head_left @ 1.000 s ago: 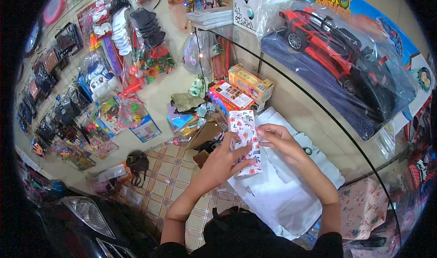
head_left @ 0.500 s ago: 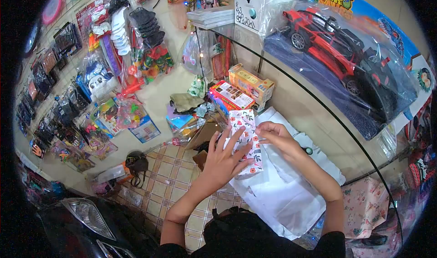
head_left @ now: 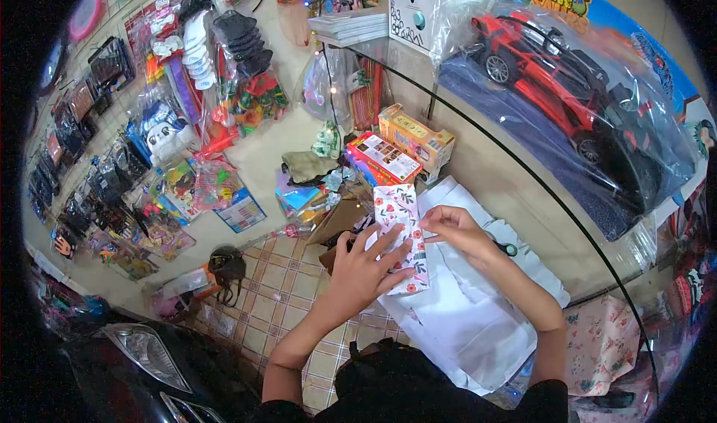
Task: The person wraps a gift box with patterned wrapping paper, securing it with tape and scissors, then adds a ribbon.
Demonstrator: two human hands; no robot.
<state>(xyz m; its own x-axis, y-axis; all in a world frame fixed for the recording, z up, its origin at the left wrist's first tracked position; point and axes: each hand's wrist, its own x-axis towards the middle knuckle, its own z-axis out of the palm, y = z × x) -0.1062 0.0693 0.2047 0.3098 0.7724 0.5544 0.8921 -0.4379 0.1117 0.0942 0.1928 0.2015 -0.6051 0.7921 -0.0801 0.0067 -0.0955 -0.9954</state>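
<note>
A white box-shaped package with a red-flower and dark-leaf print (head_left: 397,205) lies lengthwise in front of me. My left hand (head_left: 366,270) rests on its lower left part with fingers spread and stretched across the top. At the right edge of the package is my right hand (head_left: 454,229), thumb and fingertips pinched together. Whatever sits between those fingertips is too small to make out. Under the package and both hands spread large white paper sheets (head_left: 467,326). A dark ring, like a scissor handle (head_left: 509,249), shows on the paper right of my right hand.
A red box (head_left: 383,159) and an orange box (head_left: 415,138) stand beyond the package. To the right runs a glass counter's dark edge (head_left: 523,163), with a bagged red toy car (head_left: 534,87) above. A cardboard box (head_left: 334,225) sits left; a motorbike (head_left: 149,356) is lower left.
My left hand has slid slightly down and its fingers bend a little more, baring more of the package's top. My right hand stays pinched at the edge. The view has shifted slightly.
</note>
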